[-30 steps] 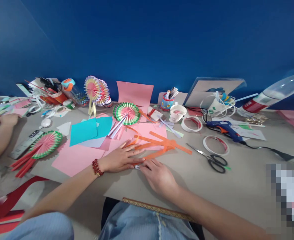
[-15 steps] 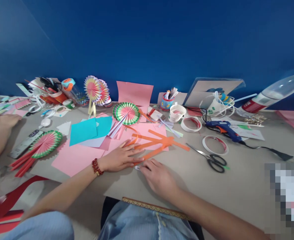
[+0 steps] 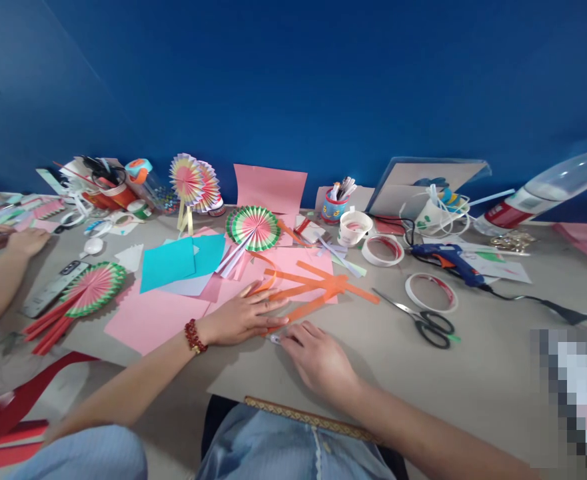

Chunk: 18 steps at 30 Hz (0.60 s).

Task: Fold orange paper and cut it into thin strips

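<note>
My left hand (image 3: 243,317), a red bead bracelet on its wrist, lies flat with fingers spread over the near ends of some orange paper strips (image 3: 310,285). Just to its right, my right hand (image 3: 320,357) is closed in a pinch around a small whitish object (image 3: 274,339), mostly hidden by the fingers; I cannot tell its kind. Under and behind the left hand are pink paper sheets (image 3: 153,320). Black-handled scissors (image 3: 430,323) lie open to the right of the strips.
Behind are blue paper (image 3: 168,265), a folded paper fan (image 3: 256,228), a white cup (image 3: 354,228) and tape rolls (image 3: 383,250). At right lie a blue glue gun (image 3: 448,259) and a tilted bottle (image 3: 543,193). Another person's hands (image 3: 26,241) work at far left, near a second fan (image 3: 96,290).
Both my hands hold nearly the same places. The whole view has shifted very slightly, and the other person's hands at the far left have moved a little.
</note>
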Motion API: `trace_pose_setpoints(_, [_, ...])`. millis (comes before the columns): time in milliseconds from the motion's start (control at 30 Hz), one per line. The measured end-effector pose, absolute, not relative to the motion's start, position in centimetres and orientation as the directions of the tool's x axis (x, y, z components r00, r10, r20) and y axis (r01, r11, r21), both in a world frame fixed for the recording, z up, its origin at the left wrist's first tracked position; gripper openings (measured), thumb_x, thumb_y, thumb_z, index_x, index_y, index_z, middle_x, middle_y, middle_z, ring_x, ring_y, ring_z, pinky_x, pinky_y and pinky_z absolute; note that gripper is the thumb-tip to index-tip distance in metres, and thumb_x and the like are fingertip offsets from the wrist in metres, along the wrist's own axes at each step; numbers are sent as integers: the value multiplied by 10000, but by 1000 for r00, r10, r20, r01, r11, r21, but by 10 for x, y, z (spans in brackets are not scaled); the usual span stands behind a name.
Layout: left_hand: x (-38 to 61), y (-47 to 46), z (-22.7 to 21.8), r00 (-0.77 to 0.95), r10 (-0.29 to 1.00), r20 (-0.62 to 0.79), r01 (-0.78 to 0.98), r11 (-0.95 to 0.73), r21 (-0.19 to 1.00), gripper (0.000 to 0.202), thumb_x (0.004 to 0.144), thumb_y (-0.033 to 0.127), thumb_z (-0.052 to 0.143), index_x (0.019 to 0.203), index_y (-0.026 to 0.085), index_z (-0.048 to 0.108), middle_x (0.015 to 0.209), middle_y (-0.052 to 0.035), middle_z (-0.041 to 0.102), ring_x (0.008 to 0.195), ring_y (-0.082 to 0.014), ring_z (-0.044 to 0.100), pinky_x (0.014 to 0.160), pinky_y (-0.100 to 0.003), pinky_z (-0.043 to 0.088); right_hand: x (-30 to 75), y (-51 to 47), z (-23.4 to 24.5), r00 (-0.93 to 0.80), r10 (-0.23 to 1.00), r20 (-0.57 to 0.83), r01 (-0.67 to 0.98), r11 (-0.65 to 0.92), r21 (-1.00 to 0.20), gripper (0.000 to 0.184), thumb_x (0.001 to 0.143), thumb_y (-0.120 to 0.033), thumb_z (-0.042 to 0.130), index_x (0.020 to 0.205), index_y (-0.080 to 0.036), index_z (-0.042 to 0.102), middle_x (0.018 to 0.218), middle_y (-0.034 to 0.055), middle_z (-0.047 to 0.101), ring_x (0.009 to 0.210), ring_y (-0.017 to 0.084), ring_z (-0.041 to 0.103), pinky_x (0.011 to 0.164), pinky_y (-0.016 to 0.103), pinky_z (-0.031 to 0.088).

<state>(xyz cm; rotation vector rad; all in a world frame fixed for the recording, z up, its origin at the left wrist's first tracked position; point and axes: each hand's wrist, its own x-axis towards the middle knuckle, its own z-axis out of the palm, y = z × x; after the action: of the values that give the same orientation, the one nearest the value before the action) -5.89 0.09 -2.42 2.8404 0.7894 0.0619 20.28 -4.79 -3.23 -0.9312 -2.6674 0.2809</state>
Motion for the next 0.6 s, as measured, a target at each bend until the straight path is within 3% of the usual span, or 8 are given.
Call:
trace_pose_setpoints(200, [-58, 0, -23, 849, 529, 9, 515, -830, 212, 528, 1058, 339, 471, 1536, 491, 307, 1644, 35, 277, 1543, -250, 204, 1243, -564, 84, 202, -53, -32, -739, 640, 209, 579, 763, -288, 222, 896, -74, 540, 1029, -198, 666, 984, 71, 670, 904, 213, 579, 768, 310, 473])
trace_pose_setpoints(300, [-57, 0, -22, 850, 526, -22, 518, -830, 206, 499, 1073, 368, 417, 1548, 467, 301, 1650, 34, 254, 1547, -243, 189, 1251, -548, 55, 204, -63, -27, -778, 590, 215, 496, 787, -367, 165, 918, -113, 523, 923, -209, 658, 930, 52, 658, 826, 181, 571, 716, 280, 467])
trace_pose_setpoints(400, [-59, -1, -21, 848, 530, -7, 519, -828, 213, 473, 1073, 384, 399, 1539, 441, 344, 1644, 27, 276, 1545, -252, 195, 1253, -553, 37, 219, -65, -16, -829, 510, 229, 363, 803, -474, 178, 936, -148, 510, 992, -223, 661, 973, 45, 670, 851, 169, 591, 744, 265, 487])
trace_pose_setpoints(500, [-61, -3, -19, 836, 548, 27, 531, -820, 215, 437, 1070, 372, 394, 1506, 392, 423, 1626, 13, 329, 1550, -276, 165, 1244, -582, 21, 249, -48, -8, -673, 676, 301, 455, 698, -553, 247, 990, -193, 469, 1166, -221, 640, 1032, 74, 697, 970, 198, 631, 851, 306, 518])
trace_pose_setpoints(600, [-57, -8, -17, 791, 606, 88, 581, -788, 206, 471, 1027, 496, 471, 1445, 280, 500, 1586, -60, 405, 1535, -315, 194, 1241, -589, 7, 286, -23, -7, -491, 801, 342, 613, 597, -518, 271, 1022, -238, 419, 1167, -214, 647, 1092, 112, 703, 1010, 228, 665, 867, 344, 534])
